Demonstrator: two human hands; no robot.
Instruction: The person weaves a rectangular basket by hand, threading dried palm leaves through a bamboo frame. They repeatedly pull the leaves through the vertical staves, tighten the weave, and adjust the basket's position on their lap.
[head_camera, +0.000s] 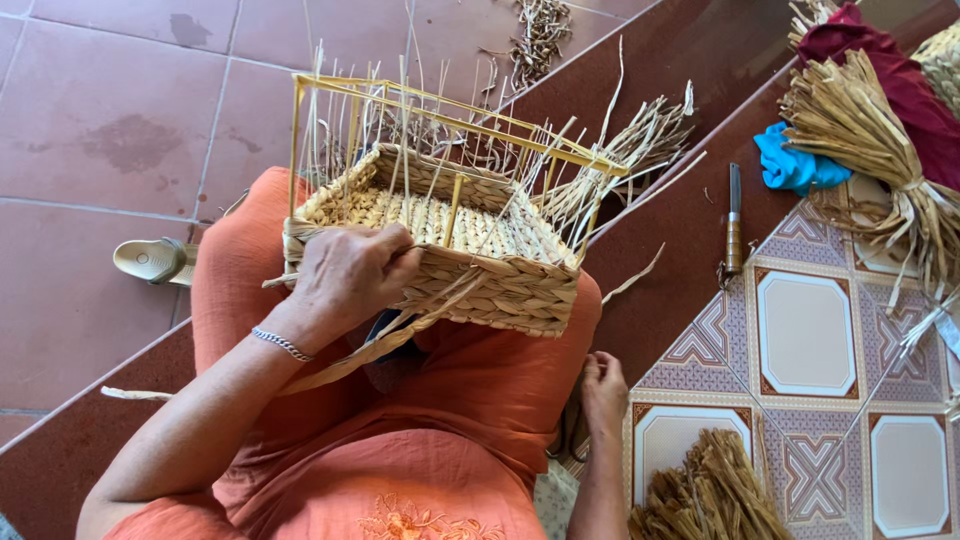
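A person in orange clothing sits with a half-woven straw basket resting on their lap, its thin yellow frame and loose upright strands sticking up. The left hand curls over the basket's near rim, fingers closed on a flat straw strand. The right hand hangs beside the thigh, fingers loosely bent, near scissors by a straw bundle. A knife lies near blue cloth.

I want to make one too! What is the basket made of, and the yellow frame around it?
The basket looks woven from dried, matte, tan straw or grass: flat plaited strands show. The frame seems thin pale-yellow sticks, perhaps bamboo or wood; it is hard to tell.
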